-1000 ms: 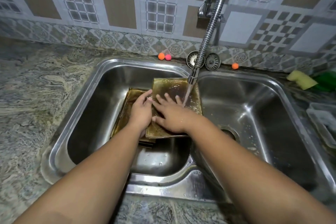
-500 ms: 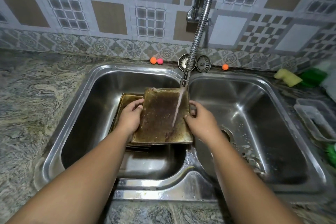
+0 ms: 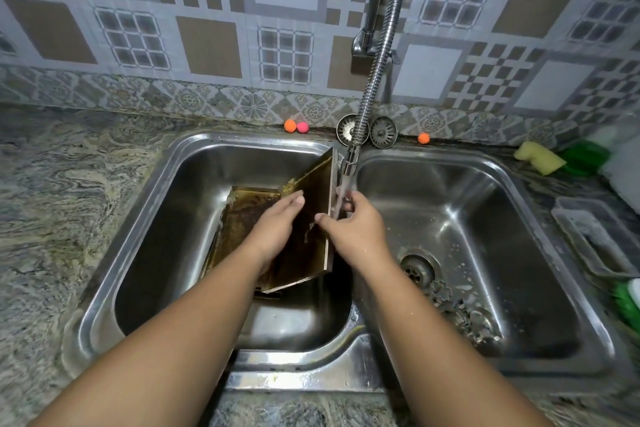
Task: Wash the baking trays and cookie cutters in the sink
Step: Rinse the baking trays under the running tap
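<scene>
Baking tray point(image 3: 317, 194) on edge, both hands' grip on it, underside hidden.

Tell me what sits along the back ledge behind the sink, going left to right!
Orange ball → pink ball → two metal strainers → another orange ball → yellow sponge.

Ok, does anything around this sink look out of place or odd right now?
Two sink strainers stand against the backsplash, so the right basin's drain is open while cookie cutters lie loose just beside it.
</scene>
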